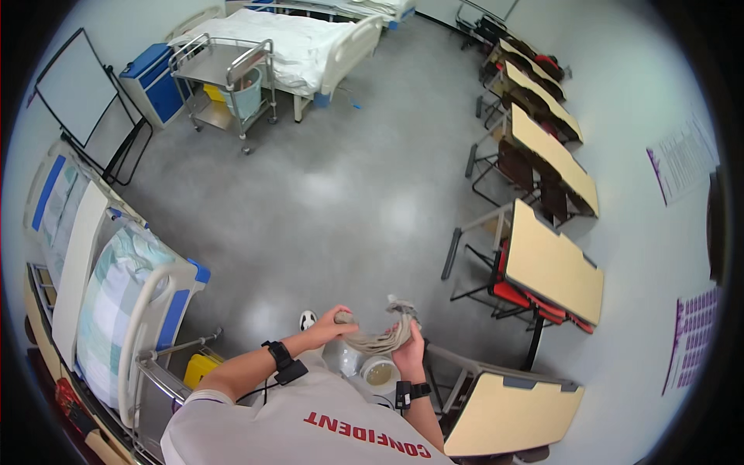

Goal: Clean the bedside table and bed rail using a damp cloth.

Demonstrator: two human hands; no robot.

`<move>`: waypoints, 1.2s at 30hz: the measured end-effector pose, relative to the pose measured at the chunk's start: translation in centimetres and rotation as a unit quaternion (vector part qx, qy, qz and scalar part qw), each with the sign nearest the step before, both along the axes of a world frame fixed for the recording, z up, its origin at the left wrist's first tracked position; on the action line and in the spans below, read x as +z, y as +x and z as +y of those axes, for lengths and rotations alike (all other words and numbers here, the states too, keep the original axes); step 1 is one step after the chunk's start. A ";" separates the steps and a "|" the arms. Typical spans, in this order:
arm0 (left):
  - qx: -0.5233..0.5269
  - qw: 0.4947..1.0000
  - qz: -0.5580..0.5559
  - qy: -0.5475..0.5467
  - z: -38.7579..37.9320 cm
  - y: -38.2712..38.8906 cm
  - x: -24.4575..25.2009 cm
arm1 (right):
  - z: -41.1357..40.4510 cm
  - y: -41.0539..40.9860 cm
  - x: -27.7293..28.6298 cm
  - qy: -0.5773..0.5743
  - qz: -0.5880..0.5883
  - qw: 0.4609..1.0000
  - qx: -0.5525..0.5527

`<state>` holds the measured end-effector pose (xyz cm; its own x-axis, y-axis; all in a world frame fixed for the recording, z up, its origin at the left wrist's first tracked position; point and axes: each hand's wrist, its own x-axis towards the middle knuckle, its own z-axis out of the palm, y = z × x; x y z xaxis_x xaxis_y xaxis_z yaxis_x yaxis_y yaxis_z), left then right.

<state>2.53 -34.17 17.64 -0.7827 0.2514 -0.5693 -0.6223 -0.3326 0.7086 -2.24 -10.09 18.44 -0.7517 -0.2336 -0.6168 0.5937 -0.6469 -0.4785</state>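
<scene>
A bunched grey-beige cloth, possibly a towel or a mop head, hangs in a sagging curve between my two hands. My left hand grips its left end. Its right part is held by my right hand, and a loose, frayed-looking end sticks up past the fingers. Below the cloth, close to my body, stands a round white bucket with cloudy yellowish liquid in it. Next to the bucket is a clear, shiny plastic item, partly hidden by the cloth. Both wrists wear black strapped devices.
A wooden-topped desk stands close on my right, with more desks along the wall. To my left are a metal trolley, a yellow bin and a hospital bed. Another trolley stands by the far bed.
</scene>
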 end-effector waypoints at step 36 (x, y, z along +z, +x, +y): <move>0.286 0.924 0.247 -0.054 -13.5 -69.0 8.5 | -24.1 -68.2 8.6 0.524 0.607 0.585 0.119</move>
